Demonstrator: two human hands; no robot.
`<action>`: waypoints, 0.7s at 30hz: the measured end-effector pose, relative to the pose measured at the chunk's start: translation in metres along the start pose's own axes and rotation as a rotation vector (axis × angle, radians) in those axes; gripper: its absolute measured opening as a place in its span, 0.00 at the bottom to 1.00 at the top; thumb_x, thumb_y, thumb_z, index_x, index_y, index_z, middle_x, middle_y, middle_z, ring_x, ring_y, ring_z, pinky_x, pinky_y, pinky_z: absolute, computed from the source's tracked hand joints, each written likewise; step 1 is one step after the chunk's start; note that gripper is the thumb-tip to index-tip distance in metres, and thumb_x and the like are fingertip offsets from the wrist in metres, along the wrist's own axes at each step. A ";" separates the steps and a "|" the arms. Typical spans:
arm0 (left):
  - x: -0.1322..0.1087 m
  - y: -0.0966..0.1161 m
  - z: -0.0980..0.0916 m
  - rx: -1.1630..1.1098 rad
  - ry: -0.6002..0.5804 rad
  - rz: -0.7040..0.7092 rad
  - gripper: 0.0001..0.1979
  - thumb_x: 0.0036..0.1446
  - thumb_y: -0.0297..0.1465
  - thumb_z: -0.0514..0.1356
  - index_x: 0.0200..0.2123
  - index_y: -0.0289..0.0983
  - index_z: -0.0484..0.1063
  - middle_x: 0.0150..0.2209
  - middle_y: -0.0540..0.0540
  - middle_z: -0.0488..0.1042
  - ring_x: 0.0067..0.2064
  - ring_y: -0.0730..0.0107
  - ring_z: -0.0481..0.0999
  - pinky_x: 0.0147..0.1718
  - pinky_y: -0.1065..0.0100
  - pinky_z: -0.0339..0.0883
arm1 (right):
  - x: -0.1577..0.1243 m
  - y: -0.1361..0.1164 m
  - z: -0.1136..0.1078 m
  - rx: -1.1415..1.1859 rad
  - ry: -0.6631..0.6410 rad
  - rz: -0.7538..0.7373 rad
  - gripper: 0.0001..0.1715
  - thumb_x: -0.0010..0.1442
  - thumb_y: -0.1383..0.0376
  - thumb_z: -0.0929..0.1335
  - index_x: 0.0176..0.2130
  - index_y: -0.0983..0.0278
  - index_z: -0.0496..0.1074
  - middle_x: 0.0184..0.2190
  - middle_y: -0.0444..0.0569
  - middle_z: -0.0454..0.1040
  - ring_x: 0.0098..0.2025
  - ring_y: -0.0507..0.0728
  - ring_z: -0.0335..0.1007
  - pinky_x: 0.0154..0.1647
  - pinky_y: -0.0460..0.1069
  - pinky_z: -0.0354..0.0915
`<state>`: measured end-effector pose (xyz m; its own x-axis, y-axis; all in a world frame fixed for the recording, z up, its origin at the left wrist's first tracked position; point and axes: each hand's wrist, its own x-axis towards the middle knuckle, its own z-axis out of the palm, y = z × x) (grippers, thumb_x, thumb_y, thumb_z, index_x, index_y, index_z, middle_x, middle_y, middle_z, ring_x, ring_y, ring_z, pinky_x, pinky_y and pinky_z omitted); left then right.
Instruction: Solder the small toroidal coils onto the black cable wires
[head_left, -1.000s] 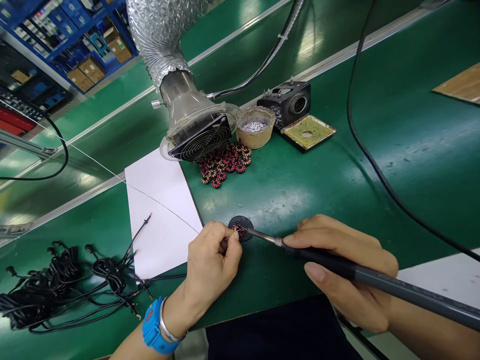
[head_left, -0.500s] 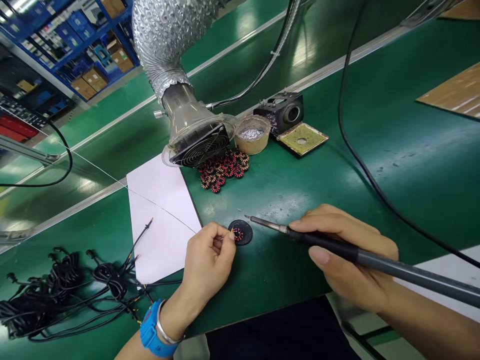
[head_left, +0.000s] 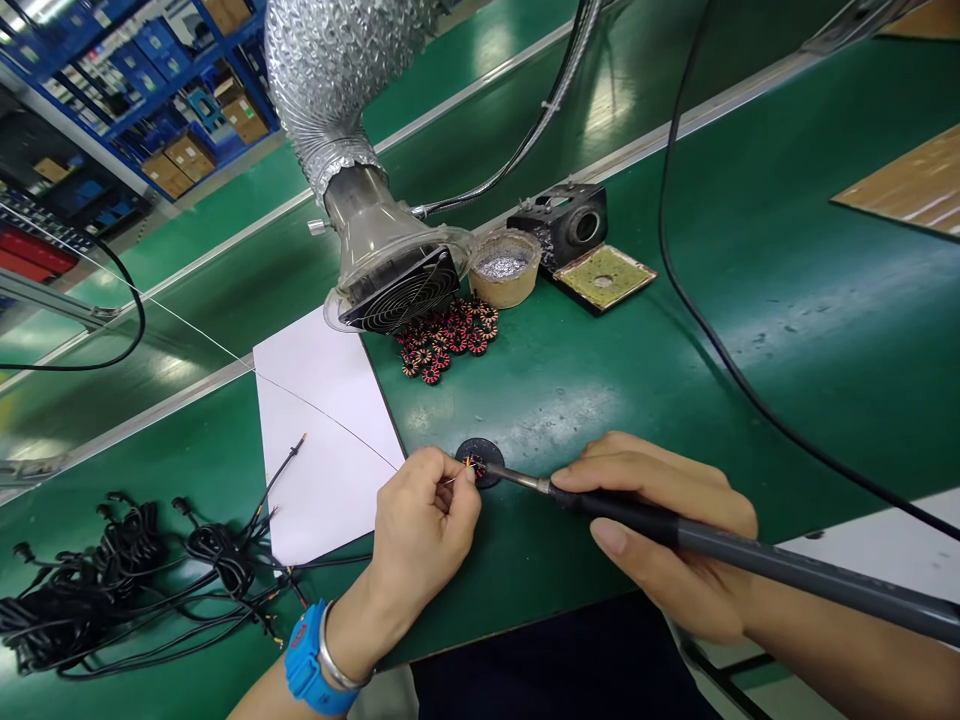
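My right hand (head_left: 667, 530) grips a soldering iron (head_left: 630, 510) like a pen, its tip over a small wound coil (head_left: 474, 465) with red windings. That coil rests on a round black disc (head_left: 489, 452) on the green bench. My left hand (head_left: 427, 525) pinches a thin solder wire (head_left: 322, 410) between thumb and forefinger at the disc's left edge. The wire runs up and left out of view. Whether the iron's tip touches the coil or the wire, I cannot tell. A blue band and a metal bracelet sit on my left wrist.
Several wound coils (head_left: 450, 340) lie under a fume extractor hood (head_left: 405, 285). Behind them are a tan solder pot (head_left: 504, 280) and an iron stand with a yellow sponge (head_left: 606, 278). White paper (head_left: 322, 450) and bundled black cables (head_left: 127, 560) lie left. The iron's cord (head_left: 720, 345) crosses the right.
The soldering iron has moved left and slightly down, bringing its tip onto the coil area. My left hand has shifted slightly right with the solder wire. The disc stays in place.
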<state>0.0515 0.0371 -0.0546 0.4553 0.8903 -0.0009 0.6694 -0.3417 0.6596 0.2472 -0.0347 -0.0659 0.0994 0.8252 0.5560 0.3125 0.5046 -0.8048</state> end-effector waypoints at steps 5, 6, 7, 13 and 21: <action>0.000 0.001 0.000 0.004 0.011 0.025 0.10 0.61 0.31 0.55 0.27 0.36 0.66 0.23 0.52 0.66 0.21 0.79 0.65 0.22 0.76 0.59 | -0.001 0.000 0.002 0.000 -0.001 0.003 0.17 0.54 0.72 0.64 0.44 0.64 0.72 0.27 0.48 0.73 0.25 0.55 0.68 0.22 0.50 0.63; 0.000 0.001 0.001 0.003 0.013 0.028 0.10 0.61 0.30 0.55 0.27 0.36 0.66 0.23 0.52 0.66 0.21 0.79 0.65 0.22 0.76 0.59 | -0.001 -0.001 0.002 -0.001 0.001 0.002 0.17 0.54 0.72 0.64 0.44 0.64 0.72 0.27 0.48 0.73 0.25 0.54 0.68 0.22 0.49 0.63; 0.000 0.001 0.001 0.004 0.015 0.032 0.10 0.61 0.30 0.55 0.27 0.36 0.66 0.23 0.52 0.66 0.21 0.79 0.65 0.22 0.76 0.59 | -0.001 -0.001 0.002 -0.001 0.003 0.003 0.17 0.54 0.72 0.64 0.44 0.64 0.72 0.27 0.48 0.73 0.24 0.54 0.68 0.22 0.49 0.63; 0.000 0.001 0.000 0.015 0.017 0.034 0.09 0.61 0.30 0.56 0.27 0.36 0.66 0.23 0.52 0.66 0.21 0.79 0.66 0.22 0.76 0.59 | 0.000 -0.002 0.002 0.003 0.014 0.002 0.19 0.53 0.73 0.63 0.45 0.63 0.72 0.26 0.48 0.72 0.25 0.55 0.68 0.22 0.50 0.63; 0.000 0.000 0.001 0.015 0.023 0.046 0.09 0.60 0.30 0.56 0.26 0.37 0.66 0.23 0.52 0.66 0.21 0.78 0.66 0.21 0.75 0.59 | -0.002 -0.001 0.002 0.026 0.063 -0.009 0.19 0.53 0.73 0.64 0.45 0.64 0.73 0.26 0.48 0.72 0.25 0.55 0.68 0.22 0.50 0.63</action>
<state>0.0520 0.0367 -0.0549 0.4722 0.8802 0.0469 0.6571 -0.3870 0.6469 0.2450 -0.0362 -0.0665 0.1561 0.8035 0.5745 0.2895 0.5189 -0.8043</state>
